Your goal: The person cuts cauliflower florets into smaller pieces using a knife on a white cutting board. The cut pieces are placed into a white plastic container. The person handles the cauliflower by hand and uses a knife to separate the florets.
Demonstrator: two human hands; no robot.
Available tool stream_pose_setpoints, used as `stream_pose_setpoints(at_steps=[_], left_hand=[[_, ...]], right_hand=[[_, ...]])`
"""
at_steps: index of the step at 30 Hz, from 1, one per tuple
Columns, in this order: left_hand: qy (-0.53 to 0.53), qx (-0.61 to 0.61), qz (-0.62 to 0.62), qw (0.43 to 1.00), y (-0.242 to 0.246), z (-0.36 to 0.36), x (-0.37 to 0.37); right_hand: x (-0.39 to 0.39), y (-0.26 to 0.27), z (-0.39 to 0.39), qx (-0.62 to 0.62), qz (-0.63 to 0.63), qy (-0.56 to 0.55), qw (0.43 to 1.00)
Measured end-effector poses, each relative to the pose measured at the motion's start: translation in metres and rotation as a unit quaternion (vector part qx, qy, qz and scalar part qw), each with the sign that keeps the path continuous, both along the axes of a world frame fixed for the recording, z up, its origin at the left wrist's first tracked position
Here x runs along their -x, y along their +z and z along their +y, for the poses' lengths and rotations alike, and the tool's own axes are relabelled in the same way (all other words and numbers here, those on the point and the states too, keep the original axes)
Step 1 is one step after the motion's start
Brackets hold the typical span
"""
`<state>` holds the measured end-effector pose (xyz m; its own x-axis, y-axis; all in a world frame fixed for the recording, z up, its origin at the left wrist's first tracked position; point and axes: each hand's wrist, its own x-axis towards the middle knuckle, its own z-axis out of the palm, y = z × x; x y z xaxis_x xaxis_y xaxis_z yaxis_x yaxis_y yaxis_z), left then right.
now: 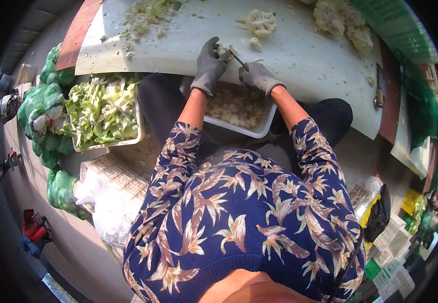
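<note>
Over the near edge of the white tabletop, my left hand (210, 67), in a grey glove, holds a small cauliflower piece (223, 49). My right hand (258, 77), gloved alike, grips a small knife (237, 59), its blade against that piece. A cut cauliflower head (261, 23) lies beyond, with a loose floret (254, 43) near it. Below my hands, a white plastic basin (258, 133) between my knees holds many cauliflower florets (234, 108); my hands and the table edge hide part of it.
Several cauliflower heads (336, 19) lie at the far right beside a green plastic crate (397, 28). A wooden-handled knife (379, 89) rests near the table's right end. Leaf trimmings (103, 111) fill a crate at left, beside green mesh sacks (42, 104). Crumbs (143, 22) litter the far left tabletop.
</note>
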<state>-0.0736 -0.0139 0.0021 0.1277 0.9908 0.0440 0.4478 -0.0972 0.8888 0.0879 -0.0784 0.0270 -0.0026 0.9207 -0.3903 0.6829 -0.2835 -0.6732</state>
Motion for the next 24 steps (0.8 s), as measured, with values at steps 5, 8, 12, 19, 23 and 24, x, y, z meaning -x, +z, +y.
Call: stream_pose_setpoints(at_steps=[5, 8, 12, 19, 23, 24], left_hand=[[-0.061, -0.039, -0.002, 0.997, -0.017, 0.015, 0.009], [-0.073, -0.032, -0.015, 0.997, -0.012, 0.014, 0.02], [-0.006, -0.032, 0.07, 0.997, 0.003, 0.002, 0.027], [-0.023, -0.015, 0.034, 0.999, 0.006, -0.009, 0.025], [-0.028, -0.032, 0.006, 0.999, 0.002, -0.008, 0.025], [-0.031, -0.024, 0.019, 0.999, 0.002, -0.008, 0.026]], right_hand=[[-0.017, -0.005, -0.001, 0.11, 0.306, -0.056, 0.944], [-0.023, -0.002, 0.0, 0.092, 0.311, -0.079, 0.942], [-0.004, -0.005, -0.008, -0.027, 0.086, -0.083, 0.992], [0.031, -0.01, -0.024, -0.14, -0.019, -0.043, 0.989], [0.031, -0.012, -0.021, -0.093, 0.003, 0.006, 0.996], [0.029, -0.013, -0.019, -0.052, 0.023, 0.02, 0.998]])
